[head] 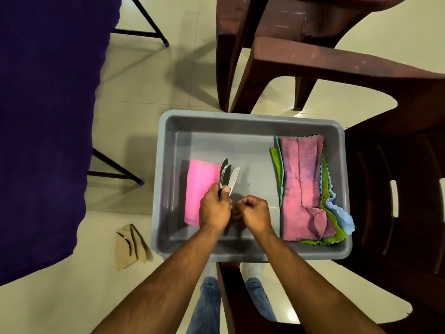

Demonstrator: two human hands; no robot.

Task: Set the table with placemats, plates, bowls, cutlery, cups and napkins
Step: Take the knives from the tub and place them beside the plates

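Note:
A grey plastic tub (252, 120) sits on a dark brown chair in front of me. My left hand (213, 209) grips a bundle of steel knives (227, 175), blades fanned up and away from me. My right hand (256, 213) is curled into a fist beside it, close to the handle ends; what it holds is hidden. A pink cup (198, 189) lies on its side in the tub, partly under my left hand. Folded cloth napkins (303, 186), pink on top with green and blue beneath, are stacked along the tub's right side.
A table under a dark purple cloth (45, 121) fills the left, its black folding legs (115, 168) standing on the cream tile floor. Stacked brown plastic chairs (301, 51) stand beyond the tub. A torn piece of cardboard (130, 247) lies on the floor by the tub.

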